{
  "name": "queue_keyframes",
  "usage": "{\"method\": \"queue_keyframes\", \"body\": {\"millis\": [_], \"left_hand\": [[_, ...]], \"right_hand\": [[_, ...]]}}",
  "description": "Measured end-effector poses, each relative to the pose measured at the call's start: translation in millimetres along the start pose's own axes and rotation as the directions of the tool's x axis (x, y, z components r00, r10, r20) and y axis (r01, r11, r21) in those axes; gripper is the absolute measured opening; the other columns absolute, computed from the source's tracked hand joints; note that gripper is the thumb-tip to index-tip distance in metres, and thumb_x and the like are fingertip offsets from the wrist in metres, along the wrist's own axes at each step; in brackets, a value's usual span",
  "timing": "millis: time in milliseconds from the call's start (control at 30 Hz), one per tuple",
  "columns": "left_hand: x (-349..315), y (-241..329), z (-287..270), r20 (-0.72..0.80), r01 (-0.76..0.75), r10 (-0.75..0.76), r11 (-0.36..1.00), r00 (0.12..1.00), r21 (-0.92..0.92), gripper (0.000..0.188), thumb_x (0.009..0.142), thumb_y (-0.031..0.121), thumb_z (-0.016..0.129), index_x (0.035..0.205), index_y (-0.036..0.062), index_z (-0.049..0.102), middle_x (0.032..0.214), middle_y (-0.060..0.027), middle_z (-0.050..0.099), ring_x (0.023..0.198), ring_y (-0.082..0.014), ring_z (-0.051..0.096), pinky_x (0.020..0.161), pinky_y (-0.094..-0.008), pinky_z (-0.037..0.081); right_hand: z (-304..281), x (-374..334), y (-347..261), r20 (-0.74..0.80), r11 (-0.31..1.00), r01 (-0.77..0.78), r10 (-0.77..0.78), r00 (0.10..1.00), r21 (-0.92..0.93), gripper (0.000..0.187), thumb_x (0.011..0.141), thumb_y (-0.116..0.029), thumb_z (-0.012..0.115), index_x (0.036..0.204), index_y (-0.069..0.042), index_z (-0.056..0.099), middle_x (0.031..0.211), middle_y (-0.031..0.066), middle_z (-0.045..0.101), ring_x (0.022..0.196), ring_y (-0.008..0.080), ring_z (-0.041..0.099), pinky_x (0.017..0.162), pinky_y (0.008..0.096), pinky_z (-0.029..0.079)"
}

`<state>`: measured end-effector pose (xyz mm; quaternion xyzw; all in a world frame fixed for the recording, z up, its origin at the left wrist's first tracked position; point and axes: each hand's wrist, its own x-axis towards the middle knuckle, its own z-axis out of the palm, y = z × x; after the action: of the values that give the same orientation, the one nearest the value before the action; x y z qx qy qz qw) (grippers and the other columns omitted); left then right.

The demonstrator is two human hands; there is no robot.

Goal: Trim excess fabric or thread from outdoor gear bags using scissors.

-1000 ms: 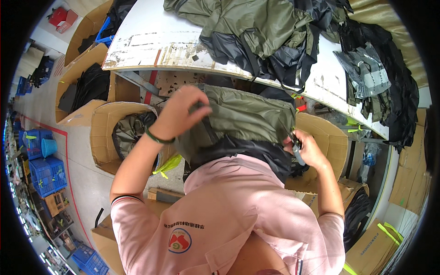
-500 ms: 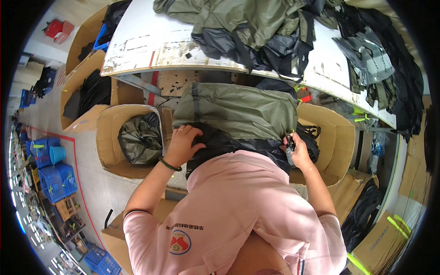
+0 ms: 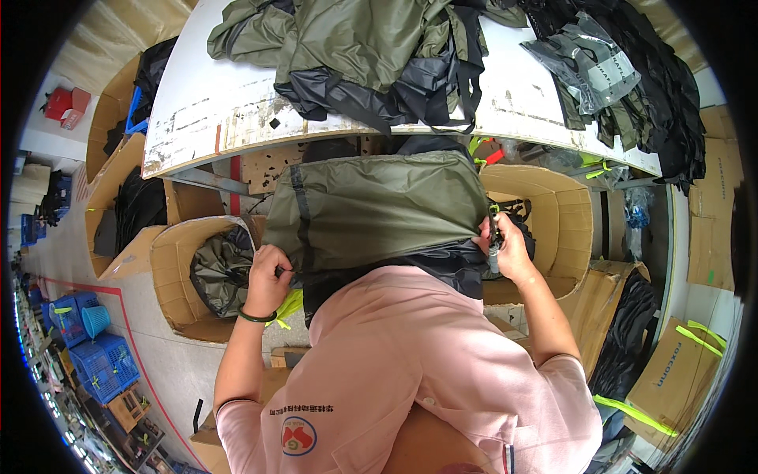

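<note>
A broad olive-green fabric piece with a dark band near its left end spreads before the person's waist, below the near edge of the white, scuffed table; black fabric shows along its lower side. The right hand's grip is closed around a small dark-handled tool at the piece's right edge. The left hand has its fingers curled in at the lower left edge; whether its grip pinches the cloth, I cannot tell.

Printing shows in several places: a row of dark characters above a round red-and-blue emblem on the pink polo shirt, pale lettering on a clear plastic bag, dark capitals on a brown cardboard box at lower right.

On the table lies a heap of olive and black fabric. Open cardboard boxes stand at left and right. Farther left, blue plastic crates stand beyond a red floor line.
</note>
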<state>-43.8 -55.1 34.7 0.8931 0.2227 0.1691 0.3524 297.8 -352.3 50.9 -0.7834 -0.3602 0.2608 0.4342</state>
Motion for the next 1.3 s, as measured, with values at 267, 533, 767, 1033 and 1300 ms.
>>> {"method": "queue_keyframes", "body": {"millis": [267,533,767,1033,1300], "left_hand": [[39.7,61.3,-3.2,-0.006,-0.137,0.137,0.990,0.991,-0.033,0.029,0.065,0.009,0.078,0.086,0.0080,0.059,0.091,-0.0083,0.056,0.089,-0.0296,0.054,0.079,-0.0387,0.043],[111.7,123.7,92.9,0.020,-0.452,0.453,0.891,0.891,-0.034,0.016,0.076,0.019,0.072,0.086,0.0086,0.066,0.092,-0.0055,0.057,0.092,-0.0265,0.053,0.084,-0.0401,0.040],[136.7,109.0,103.2,0.633,0.269,0.204,0.778,0.747,-0.568,0.019,0.088,0.021,0.060,0.083,0.0029,0.064,0.072,-0.0053,0.056,0.068,-0.0144,0.049,0.066,-0.0298,0.040],[136.7,103.9,98.8,0.664,0.354,0.239,0.694,0.709,-0.627,0.026,0.095,0.021,0.054,0.080,0.0003,0.059,0.067,0.0047,0.046,0.067,-0.0049,0.039,0.059,-0.0243,0.035],[136.7,142.2,92.2,0.319,-0.230,0.429,0.829,0.845,-0.509,0.035,0.082,0.019,0.071,0.109,0.0039,0.053,0.107,-0.0079,0.059,0.098,-0.0199,0.057,0.088,-0.0313,0.044]], "right_hand": [[0.0,5.0,-13.8,0.055,0.998,0.050,-0.047,0.997,-0.042,0.027,0.073,0.012,0.066,0.090,-0.003,0.052,0.081,0.0048,0.059,0.077,0.0114,0.056,0.074,0.0281,0.050],[-6.7,0.2,-35.7,0.051,0.993,-0.015,0.009,0.999,0.114,0.026,0.076,0.006,0.070,0.093,-0.005,0.054,0.084,-0.0008,0.055,0.077,0.0084,0.052,0.072,0.0247,0.045],[-17.9,-2.8,-40.2,0.061,0.979,-0.003,-0.010,0.998,0.205,0.026,0.077,0.006,0.071,0.096,-0.004,0.056,0.087,-0.0002,0.057,0.078,0.0084,0.054,0.071,0.0247,0.047],[-18.8,2.9,-46.3,0.075,0.982,0.049,-0.064,0.995,0.182,0.025,0.079,0.003,0.071,0.097,-0.005,0.056,0.083,-0.0005,0.057,0.075,0.0072,0.055,0.069,0.0239,0.046],[-27.0,1.2,-57.6,0.089,0.948,0.067,-0.099,0.991,0.311,0.024,0.079,0.002,0.072,0.097,-0.002,0.056,0.085,0.0009,0.058,0.078,0.0088,0.055,0.072,0.0244,0.046]]}}
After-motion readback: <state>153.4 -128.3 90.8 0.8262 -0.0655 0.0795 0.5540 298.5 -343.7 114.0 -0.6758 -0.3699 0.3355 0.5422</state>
